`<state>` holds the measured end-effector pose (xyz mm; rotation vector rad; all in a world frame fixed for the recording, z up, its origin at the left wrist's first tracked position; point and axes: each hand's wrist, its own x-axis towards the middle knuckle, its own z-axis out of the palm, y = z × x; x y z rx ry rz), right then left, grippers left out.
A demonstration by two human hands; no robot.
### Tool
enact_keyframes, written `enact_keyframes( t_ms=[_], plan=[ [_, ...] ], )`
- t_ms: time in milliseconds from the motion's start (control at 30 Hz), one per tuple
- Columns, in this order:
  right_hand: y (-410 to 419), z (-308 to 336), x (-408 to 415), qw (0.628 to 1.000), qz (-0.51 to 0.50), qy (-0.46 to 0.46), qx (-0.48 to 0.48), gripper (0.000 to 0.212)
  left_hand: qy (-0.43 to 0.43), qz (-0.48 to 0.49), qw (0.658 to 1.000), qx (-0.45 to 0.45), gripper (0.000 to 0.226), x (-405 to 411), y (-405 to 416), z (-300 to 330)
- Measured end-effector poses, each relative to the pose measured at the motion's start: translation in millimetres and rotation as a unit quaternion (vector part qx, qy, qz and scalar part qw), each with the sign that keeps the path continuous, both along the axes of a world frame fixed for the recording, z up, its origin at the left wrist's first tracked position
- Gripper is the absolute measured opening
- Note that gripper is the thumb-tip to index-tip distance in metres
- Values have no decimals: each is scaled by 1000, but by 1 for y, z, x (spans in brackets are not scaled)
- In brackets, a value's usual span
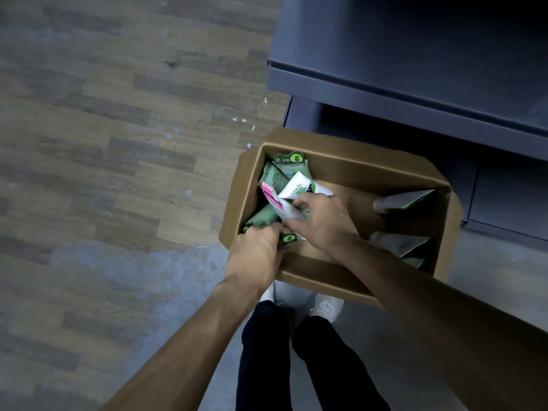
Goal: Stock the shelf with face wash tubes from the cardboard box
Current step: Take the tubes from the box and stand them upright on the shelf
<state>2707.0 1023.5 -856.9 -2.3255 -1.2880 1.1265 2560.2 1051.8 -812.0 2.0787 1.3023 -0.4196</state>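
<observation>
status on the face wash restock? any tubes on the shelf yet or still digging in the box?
Done: nothing visible; the shelf parts in view show no tubes. In hand: both hands are inside the box; the left hand grips green tubes, the right hand pinches a white tube. Left: those tubes plus more at the box's right end, all yet to be shelved.

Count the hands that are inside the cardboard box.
2. The left hand grips green tubes at the cardboard box's left end; the right hand pinches a white tube beside it.
</observation>
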Motion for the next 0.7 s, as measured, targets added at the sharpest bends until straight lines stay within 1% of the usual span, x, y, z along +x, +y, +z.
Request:
enact_keyframes(
  t_ms=[67,133,267,400,500,600,700],
  plan=[
    [1,-5,-4,1000,-6,-29,-6,44,3,0,1000,3,28,1,0,-3],
    [0,-8,-7,999,-13,-30,12,41,5,0,1000,11,30,3,1,-7],
    [-7,-9,1,997,-20,39,64,34,23,-12,1000,9,27,4,1,-13],
    [-22,3,23,995,-50,58,59,33,26,-20,999,10,25,5,5,-10],
    [-36,26,40,989,-104,86,64,30,15,-59,998,19,24,12,10,4],
    [-54,62,51,982,-143,104,72,28,8,-92,995,27,25,22,16,31],
    [-68,103,58,977,-176,104,55,28,-9,-92,996,16,28,33,25,69]
  ],
)
